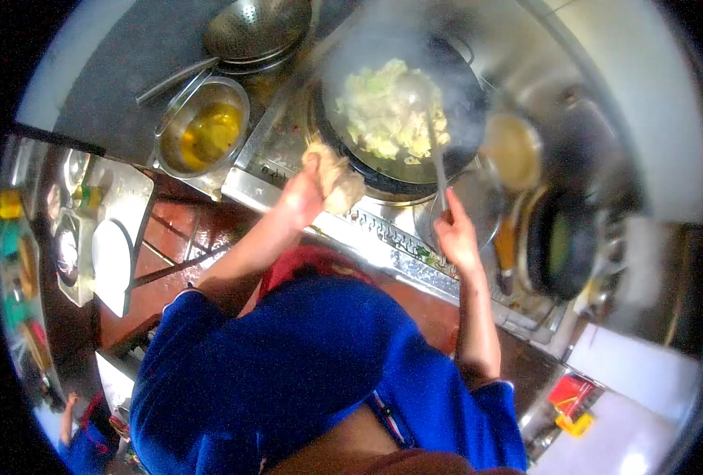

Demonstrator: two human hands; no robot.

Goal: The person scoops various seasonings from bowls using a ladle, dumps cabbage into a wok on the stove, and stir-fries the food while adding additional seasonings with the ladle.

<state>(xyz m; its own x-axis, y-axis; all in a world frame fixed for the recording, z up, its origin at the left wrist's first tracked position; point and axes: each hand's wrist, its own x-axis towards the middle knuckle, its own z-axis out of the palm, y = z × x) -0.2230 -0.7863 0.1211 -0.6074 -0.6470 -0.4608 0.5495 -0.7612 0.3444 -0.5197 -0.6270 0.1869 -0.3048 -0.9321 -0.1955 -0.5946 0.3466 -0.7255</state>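
Observation:
A dark wok (466, 103) sits on the stove, with pale green and yellowish chopped food (383, 111) in it and steam rising over it. My left hand (304, 190) is closed round a folded beige cloth (340, 184) at the wok's near left edge; whether the cloth grips a wok handle is hidden. My right hand (456, 229) grips the handle of a long metal ladle (437, 154), at the wok's near right side. The ladle's head reaches into the food and is blurred by steam.
Left of the wok stand a metal bowl of yellow oil (213, 134) and a perforated strainer (256, 28). To the right are a second dark wok (561, 245) and a round container of tan liquid (514, 150). The stove's metal front edge (399, 265) runs before me. Another person (86, 435) shows at lower left.

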